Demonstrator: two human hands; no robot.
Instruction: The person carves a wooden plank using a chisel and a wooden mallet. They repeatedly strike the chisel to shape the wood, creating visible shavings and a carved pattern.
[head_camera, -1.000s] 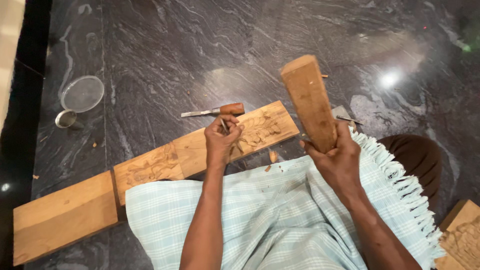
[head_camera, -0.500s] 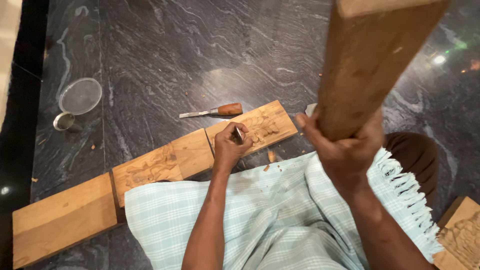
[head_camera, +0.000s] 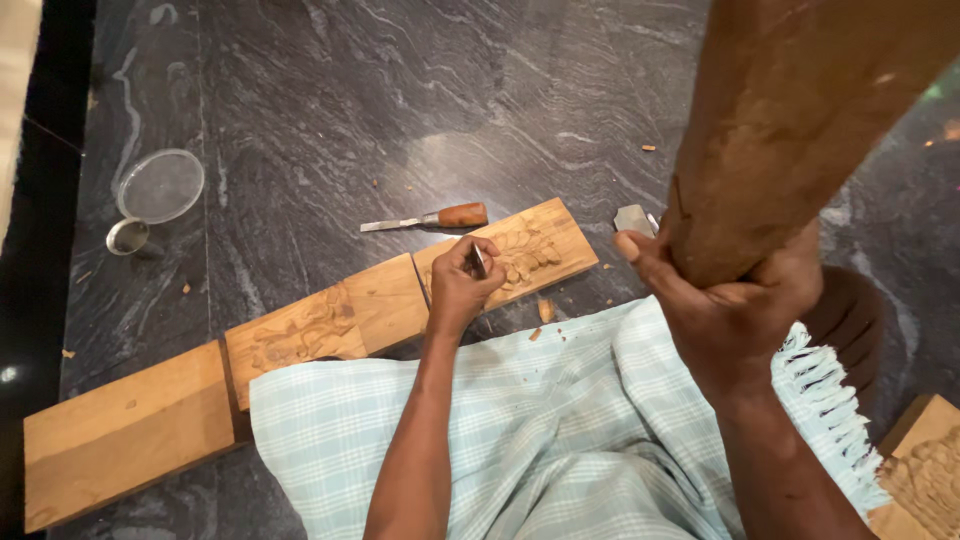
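Left hand (head_camera: 462, 282) pins a small chisel (head_camera: 479, 262) on the carved wooden plank (head_camera: 400, 300). Right hand (head_camera: 735, 310) grips a raised wooden mallet (head_camera: 790, 130). A spare chisel (head_camera: 425, 219) lies on the floor (head_camera: 400, 100).

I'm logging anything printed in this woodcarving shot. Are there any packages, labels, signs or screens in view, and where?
None in view: no package, label, sign or screen. What shows is the carved wooden plank on the dark stone floor, a chisel lying beyond it, a round clear lid at far left, and the left hand and right hand holding tools.
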